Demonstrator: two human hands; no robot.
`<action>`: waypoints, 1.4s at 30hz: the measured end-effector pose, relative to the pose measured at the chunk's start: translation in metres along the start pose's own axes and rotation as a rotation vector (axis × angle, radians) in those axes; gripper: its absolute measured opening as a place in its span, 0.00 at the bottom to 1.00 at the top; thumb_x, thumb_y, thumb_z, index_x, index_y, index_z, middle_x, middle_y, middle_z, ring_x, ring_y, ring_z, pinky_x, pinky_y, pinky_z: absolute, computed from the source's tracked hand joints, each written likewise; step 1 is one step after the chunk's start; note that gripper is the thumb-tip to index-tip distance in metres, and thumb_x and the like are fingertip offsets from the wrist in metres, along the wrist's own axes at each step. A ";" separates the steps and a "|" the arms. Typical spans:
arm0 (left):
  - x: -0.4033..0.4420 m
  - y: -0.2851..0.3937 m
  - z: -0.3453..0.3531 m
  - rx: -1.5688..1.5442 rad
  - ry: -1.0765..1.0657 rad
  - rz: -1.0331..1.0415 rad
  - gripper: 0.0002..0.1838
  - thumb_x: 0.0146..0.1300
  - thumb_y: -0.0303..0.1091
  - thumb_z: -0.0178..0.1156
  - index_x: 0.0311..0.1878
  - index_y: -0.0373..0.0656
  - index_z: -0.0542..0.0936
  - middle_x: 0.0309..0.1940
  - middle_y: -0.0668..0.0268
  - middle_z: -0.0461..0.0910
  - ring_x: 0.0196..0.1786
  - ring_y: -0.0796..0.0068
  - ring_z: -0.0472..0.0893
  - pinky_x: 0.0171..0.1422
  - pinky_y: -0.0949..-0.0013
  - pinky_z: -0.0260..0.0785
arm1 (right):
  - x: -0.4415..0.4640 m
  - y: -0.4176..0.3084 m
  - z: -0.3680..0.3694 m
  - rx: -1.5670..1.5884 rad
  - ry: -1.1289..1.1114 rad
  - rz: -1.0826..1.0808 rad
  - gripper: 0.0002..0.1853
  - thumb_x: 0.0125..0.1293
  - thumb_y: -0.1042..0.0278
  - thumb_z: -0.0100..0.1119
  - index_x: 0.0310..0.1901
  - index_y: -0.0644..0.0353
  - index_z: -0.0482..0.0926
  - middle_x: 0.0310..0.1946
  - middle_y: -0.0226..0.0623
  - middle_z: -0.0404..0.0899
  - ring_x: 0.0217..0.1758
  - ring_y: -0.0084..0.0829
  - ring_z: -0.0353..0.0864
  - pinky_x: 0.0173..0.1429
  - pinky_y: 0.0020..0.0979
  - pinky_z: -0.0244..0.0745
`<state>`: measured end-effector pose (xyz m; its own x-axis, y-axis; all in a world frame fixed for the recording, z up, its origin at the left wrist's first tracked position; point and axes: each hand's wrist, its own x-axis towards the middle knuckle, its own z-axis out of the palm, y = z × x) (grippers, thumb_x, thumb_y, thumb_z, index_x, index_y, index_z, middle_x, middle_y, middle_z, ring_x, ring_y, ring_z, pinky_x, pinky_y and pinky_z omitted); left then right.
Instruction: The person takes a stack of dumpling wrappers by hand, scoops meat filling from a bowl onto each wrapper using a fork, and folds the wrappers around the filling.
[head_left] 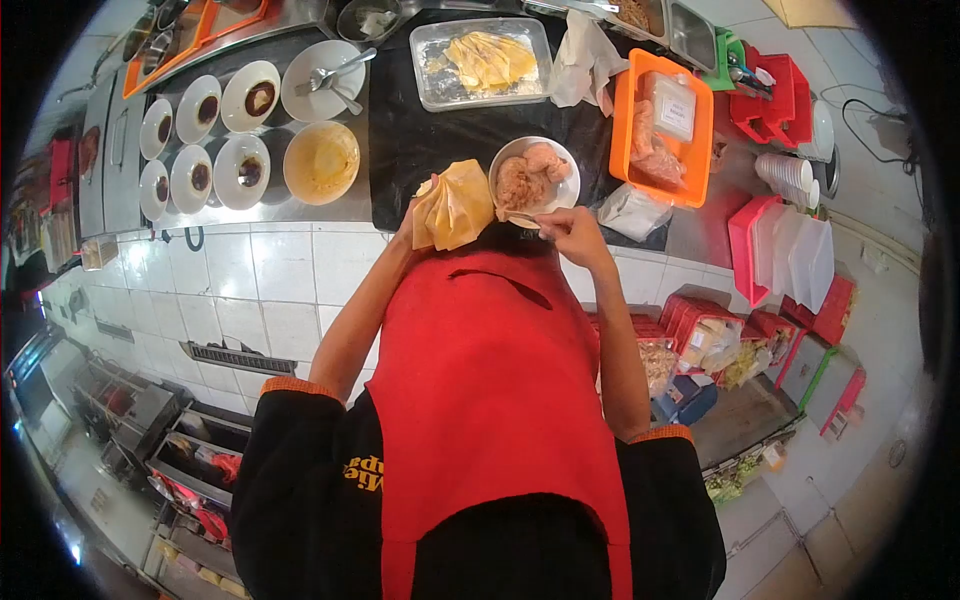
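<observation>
A fanned stack of yellow wrapper sheets [453, 207] is held in my left hand [412, 218], whose fingers are mostly behind the sheets. Just right of it stands a white bowl [570, 190] with pinkish minced filling [524, 183] and a paler lump. My right hand [571, 232] is closed round a small utensil [522, 215], its far end at the bowl's near edge beside the wrappers. Beyond, a metal tray [428, 92] carries more yellow wrappers [487, 61].
White bowls [240, 172] with dark sauce stand in two rows at the left, beside a yellow-smeared bowl [321, 163] and a plate with cutlery [310, 62]. An orange tray [619, 120] with packed meat and a plastic bag [634, 212] lie to the right.
</observation>
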<state>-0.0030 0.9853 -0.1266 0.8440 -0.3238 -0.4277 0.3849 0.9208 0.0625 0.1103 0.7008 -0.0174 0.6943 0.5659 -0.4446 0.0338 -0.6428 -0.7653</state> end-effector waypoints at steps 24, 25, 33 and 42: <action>-0.006 0.012 0.022 0.113 0.076 0.015 0.29 0.78 0.59 0.45 0.67 0.46 0.72 0.54 0.61 0.83 0.53 0.65 0.86 0.59 0.58 0.81 | -0.006 -0.035 -0.006 -0.634 0.092 0.083 0.17 0.58 0.77 0.58 0.45 0.50 0.90 0.35 0.41 0.86 0.41 0.47 0.85 0.44 0.45 0.77; -0.004 0.012 0.020 0.114 0.073 0.010 0.29 0.78 0.60 0.45 0.67 0.46 0.72 0.54 0.62 0.83 0.53 0.65 0.86 0.59 0.58 0.81 | -0.005 -0.029 -0.010 -0.635 0.094 0.083 0.17 0.58 0.77 0.58 0.45 0.50 0.90 0.35 0.41 0.86 0.41 0.47 0.85 0.44 0.45 0.77; -0.017 0.017 0.059 0.107 0.067 0.059 0.30 0.78 0.60 0.44 0.67 0.46 0.72 0.55 0.60 0.83 0.54 0.65 0.85 0.60 0.58 0.80 | -0.010 -0.068 -0.042 0.037 0.151 -0.145 0.17 0.62 0.86 0.58 0.49 0.61 0.88 0.34 0.42 0.85 0.36 0.31 0.83 0.40 0.29 0.72; -0.013 0.018 0.120 -0.062 -0.144 0.074 0.33 0.78 0.59 0.43 0.71 0.41 0.69 0.62 0.57 0.78 0.63 0.62 0.81 0.68 0.55 0.74 | 0.016 -0.085 -0.020 0.159 0.426 -0.481 0.17 0.66 0.90 0.56 0.49 0.61 0.89 0.37 0.34 0.82 0.35 0.19 0.75 0.37 0.19 0.67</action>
<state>0.0381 0.9801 -0.0113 0.9156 -0.2785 -0.2901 0.2999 0.9535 0.0311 0.1322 0.7541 0.0499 0.8533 0.4957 0.1617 0.3268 -0.2669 -0.9066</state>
